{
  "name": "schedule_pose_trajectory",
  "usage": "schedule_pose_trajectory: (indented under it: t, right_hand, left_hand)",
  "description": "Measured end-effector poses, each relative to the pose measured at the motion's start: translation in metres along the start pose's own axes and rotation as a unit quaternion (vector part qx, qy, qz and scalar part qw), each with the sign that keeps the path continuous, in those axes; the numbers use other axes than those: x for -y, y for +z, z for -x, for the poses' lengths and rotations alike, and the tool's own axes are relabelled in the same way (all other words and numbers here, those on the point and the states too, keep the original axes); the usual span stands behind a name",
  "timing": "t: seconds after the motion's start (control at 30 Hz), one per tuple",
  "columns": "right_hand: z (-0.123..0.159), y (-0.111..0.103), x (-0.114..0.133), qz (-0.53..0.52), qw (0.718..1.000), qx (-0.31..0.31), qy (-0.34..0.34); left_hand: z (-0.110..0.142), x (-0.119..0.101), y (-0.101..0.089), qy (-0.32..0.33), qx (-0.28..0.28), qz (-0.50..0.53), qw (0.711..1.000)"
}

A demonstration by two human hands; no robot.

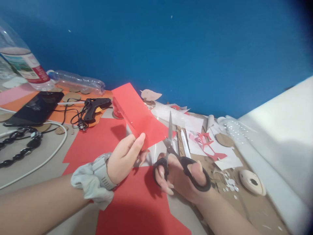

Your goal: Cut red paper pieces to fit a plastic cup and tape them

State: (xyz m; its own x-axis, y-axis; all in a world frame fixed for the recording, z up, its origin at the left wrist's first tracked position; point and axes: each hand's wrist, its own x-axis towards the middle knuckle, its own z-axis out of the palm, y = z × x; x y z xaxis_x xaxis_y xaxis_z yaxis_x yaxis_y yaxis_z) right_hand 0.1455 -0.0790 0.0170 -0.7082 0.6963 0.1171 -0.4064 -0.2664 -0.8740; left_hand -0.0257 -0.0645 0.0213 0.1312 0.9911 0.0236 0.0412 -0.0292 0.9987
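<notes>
Between the thumb and fingers of my left hand (127, 156) is a piece of red paper (139, 114), lifted above the table and tilted. My right hand (182, 179) grips black-handled scissors (169, 143) by their finger loops. Their blades point up and away, beside the right corner of the held paper; I cannot tell whether they touch it. Below both hands lie larger sheets of red paper (137, 209) on the table. A watch and a pale scrunchie are on my left wrist.
At left are a black phone (36, 107), a glue gun (96, 106) with its cord, a beaded strand (22, 150), a clear bottle (78, 80) lying down and a labelled bottle (26, 62). Paper scraps (207, 143), cardboard discs and a cream oval object (251, 181) lie at right. A blue wall (171, 49) stands behind.
</notes>
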Motion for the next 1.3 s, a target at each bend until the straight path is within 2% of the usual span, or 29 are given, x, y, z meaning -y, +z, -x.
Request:
schedule_pose_trajectory:
  t: [0.17,0.3,0.5,0.6,0.67,0.77,0.93,1.17,1.3]
  right_hand:
    - [-0.001,0.001,0.001,0.016,1.000,-0.008,0.004]
    - [0.001,-0.001,-0.001,0.010,1.000,0.004,0.001]
    - [0.004,-0.006,-0.010,0.041,0.997,0.044,0.039]
    - [0.007,-0.006,-0.015,0.056,0.997,0.034,0.042]
    - [0.008,-0.005,-0.017,0.066,0.996,0.033,0.045]
    - [0.007,-0.006,-0.016,0.065,0.995,0.039,0.060]
    - [0.004,-0.009,-0.009,0.055,0.994,0.046,0.082]
    - [0.001,-0.001,-0.004,0.014,1.000,-0.004,0.016]
    - [0.001,0.001,-0.002,0.002,1.000,0.003,0.011]
  left_hand:
    - [0.001,0.000,0.000,0.002,0.001,-0.001,1.000]
    - [0.001,0.004,0.000,0.005,0.007,0.054,0.999]
    - [-0.004,0.006,-0.005,0.052,0.105,0.124,0.985]
    - [-0.006,0.008,-0.007,0.041,0.135,0.151,0.978]
    - [-0.008,0.009,-0.007,0.010,0.132,0.178,0.975]
    - [-0.010,0.010,-0.005,-0.022,0.098,0.212,0.972]
    - [-0.010,0.004,-0.001,-0.014,0.046,0.204,0.978]
    - [-0.007,0.000,-0.001,-0.028,0.077,0.103,0.991]
    - [-0.008,0.002,-0.002,-0.031,0.082,0.114,0.990]
